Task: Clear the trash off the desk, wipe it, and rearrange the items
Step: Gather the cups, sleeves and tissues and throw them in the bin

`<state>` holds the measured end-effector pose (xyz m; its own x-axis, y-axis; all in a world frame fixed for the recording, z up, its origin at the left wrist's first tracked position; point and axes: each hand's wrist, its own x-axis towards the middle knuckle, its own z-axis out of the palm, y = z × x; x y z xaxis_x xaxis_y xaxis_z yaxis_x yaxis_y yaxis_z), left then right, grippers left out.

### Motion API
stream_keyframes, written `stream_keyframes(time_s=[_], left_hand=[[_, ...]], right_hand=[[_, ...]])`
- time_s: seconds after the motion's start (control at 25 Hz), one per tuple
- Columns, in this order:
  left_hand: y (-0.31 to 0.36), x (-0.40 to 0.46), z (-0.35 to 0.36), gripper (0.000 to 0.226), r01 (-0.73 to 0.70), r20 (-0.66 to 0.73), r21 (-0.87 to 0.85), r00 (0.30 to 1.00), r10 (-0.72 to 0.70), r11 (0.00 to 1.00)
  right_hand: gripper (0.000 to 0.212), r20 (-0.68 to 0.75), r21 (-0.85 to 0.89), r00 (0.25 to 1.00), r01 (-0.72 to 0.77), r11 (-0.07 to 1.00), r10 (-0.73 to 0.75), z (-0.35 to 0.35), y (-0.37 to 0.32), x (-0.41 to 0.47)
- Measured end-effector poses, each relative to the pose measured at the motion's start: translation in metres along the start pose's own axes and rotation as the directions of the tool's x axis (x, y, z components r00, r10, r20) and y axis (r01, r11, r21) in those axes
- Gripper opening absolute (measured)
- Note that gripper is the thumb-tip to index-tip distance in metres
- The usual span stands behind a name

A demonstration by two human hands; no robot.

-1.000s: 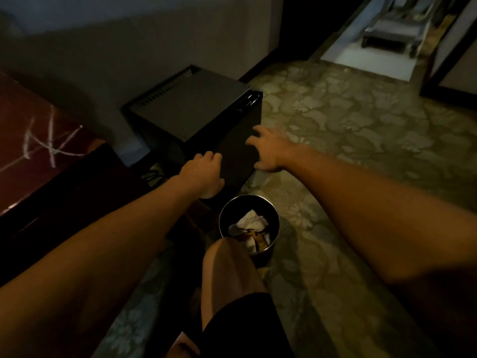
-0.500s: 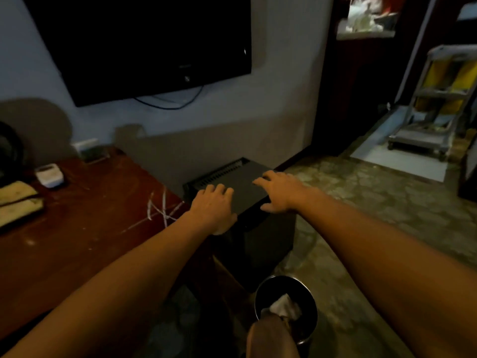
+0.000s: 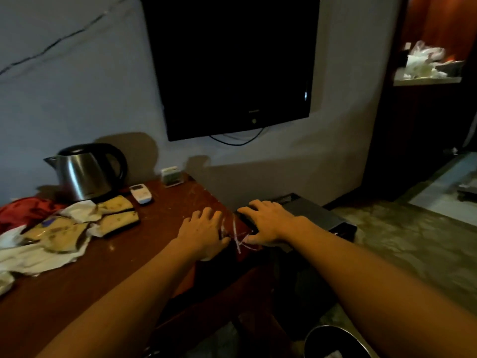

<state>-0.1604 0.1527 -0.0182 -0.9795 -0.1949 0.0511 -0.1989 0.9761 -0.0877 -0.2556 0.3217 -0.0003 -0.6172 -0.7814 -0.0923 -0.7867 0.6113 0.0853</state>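
A dark red wooden desk point(image 3: 144, 249) fills the left. Crumpled stained wrappers and white tissues point(image 3: 64, 228) lie heaped on its left part, beside a red cloth point(image 3: 25, 211). Behind them stand a steel kettle point(image 3: 82, 174), a white remote point(image 3: 140, 193) and a small card holder point(image 3: 171, 175). My left hand point(image 3: 204, 233) hovers over the desk's right corner, fingers relaxed and holding nothing. My right hand point(image 3: 265, 222) is spread open just right of it, above the desk edge and a black box point(image 3: 312, 215). A metal bin's point(image 3: 333, 342) rim shows at the bottom.
A black television point(image 3: 232, 63) hangs on the wall above the desk. The black box stands on the floor against the desk's right side. Patterned floor point(image 3: 413, 244) extends right toward a doorway. A shelf point(image 3: 426, 80) with white bags is at upper right.
The view has risen from the floor and bin to the desk and television. Both hands moved left from above the black box toward the desk's right corner, still holding nothing.
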Motion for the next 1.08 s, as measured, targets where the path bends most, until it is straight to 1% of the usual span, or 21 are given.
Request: stream_keyframes(time_s=[0.16,0.4,0.52,0.68,0.76,0.8,0.88,0.92,1.0,1.08], left_hand=[[-0.045,-0.017,-0.001,0.079,0.109,0.046,-0.011,0.993,-0.108,0.994],[-0.126,-0.036,0.016,0.078,0.233,0.062,-0.016,0.971,-0.231,0.972],[-0.165,-0.046,0.029,0.075,0.28,0.015,0.001,0.96,-0.28,0.96],[-0.2,-0.06,0.048,0.071,0.37,-0.12,-0.045,0.92,-0.373,0.928],[-0.208,-0.063,0.06,0.067,0.397,-0.188,-0.125,0.891,-0.414,0.91],[-0.211,-0.064,0.065,0.064,0.407,-0.222,-0.197,0.868,-0.445,0.892],[-0.214,-0.063,0.07,0.061,0.415,-0.276,-0.326,0.818,-0.505,0.849],[-0.215,-0.061,0.072,0.06,0.416,-0.292,-0.349,0.803,-0.519,0.84],[-0.217,-0.059,0.075,0.062,0.412,-0.297,-0.374,0.795,-0.528,0.831],[-0.218,-0.059,0.077,0.066,0.411,-0.279,-0.4,0.797,-0.536,0.819]], right_hand=[[0.088,0.021,-0.004,0.999,0.046,0.999,-0.046,-0.012,-0.047,0.036],[0.084,0.007,0.02,0.988,0.155,0.988,-0.155,-0.019,-0.112,0.088],[0.084,0.021,0.06,0.981,0.189,0.98,-0.191,-0.02,-0.144,0.111],[0.086,-0.005,0.227,0.976,0.213,0.95,-0.218,-0.013,-0.185,0.141],[0.086,-0.016,0.291,0.977,0.207,0.934,-0.211,-0.006,-0.204,0.156],[0.085,-0.025,0.318,0.978,0.202,0.926,-0.205,-0.002,-0.213,0.164],[0.082,-0.083,0.373,0.984,0.176,0.911,-0.156,0.007,-0.227,0.176],[0.081,-0.132,0.406,0.985,0.156,0.9,-0.111,0.011,-0.234,0.18],[0.079,-0.234,0.479,0.972,0.123,0.869,-0.009,0.018,-0.247,0.189],[0.076,-0.309,0.495,0.95,0.114,0.861,0.052,0.024,-0.256,0.199]])
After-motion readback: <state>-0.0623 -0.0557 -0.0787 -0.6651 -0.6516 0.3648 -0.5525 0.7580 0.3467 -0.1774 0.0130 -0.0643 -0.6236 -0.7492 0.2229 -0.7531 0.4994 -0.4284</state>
